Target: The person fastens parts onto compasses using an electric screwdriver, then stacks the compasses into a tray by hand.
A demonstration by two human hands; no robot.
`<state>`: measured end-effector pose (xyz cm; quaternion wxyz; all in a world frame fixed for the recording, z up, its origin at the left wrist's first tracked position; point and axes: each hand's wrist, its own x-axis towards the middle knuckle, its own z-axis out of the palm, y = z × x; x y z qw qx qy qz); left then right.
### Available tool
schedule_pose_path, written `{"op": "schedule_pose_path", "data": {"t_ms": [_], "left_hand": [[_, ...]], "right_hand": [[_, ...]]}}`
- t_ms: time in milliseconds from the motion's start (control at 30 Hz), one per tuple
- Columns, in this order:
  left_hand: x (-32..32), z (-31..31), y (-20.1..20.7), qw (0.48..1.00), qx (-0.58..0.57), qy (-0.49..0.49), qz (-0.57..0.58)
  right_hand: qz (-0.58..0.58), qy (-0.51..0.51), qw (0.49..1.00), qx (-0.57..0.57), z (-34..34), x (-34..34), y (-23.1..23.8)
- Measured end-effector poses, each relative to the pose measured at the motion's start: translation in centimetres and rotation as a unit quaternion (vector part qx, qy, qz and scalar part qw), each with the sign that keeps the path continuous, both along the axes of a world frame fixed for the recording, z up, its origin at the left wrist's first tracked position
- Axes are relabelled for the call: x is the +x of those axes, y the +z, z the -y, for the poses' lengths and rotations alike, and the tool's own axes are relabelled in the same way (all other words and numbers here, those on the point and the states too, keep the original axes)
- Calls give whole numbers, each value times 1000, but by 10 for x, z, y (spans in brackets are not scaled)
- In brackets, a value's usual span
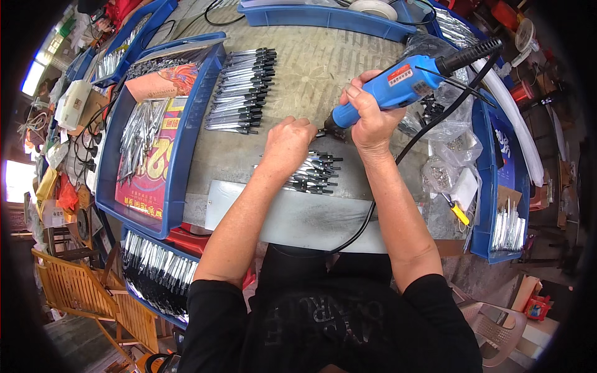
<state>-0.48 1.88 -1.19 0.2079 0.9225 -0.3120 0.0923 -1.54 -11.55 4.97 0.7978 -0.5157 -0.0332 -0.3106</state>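
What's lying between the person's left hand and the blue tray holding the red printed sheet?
In the head view, a batch of slim silvery pieces with black ends lies on the tabletop between the left hand and the tray.

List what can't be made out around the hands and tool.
Head view: what the left hand grips, if anything; its curled fingers hide it.
Head view: whether the right hand presses a switch on the blue power tool; the grip hides it.
Head view: part of the near rod pile; the left forearm covers it.
Head view: exact contents of the clear bag; too small.
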Motion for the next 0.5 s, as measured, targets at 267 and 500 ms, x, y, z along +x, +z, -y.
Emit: {"op": "schedule_pose_path", "data": {"t_ms": [267, 500], "left_hand": [[0, 0, -2, 1000, -3, 3, 3], [-2, 0, -1, 1000, -7, 1, 1]], "right_hand": [[1, -5, 1000, -24, -2, 0, -1], [-21, -12, 997, -70, -5, 4, 0]]}}
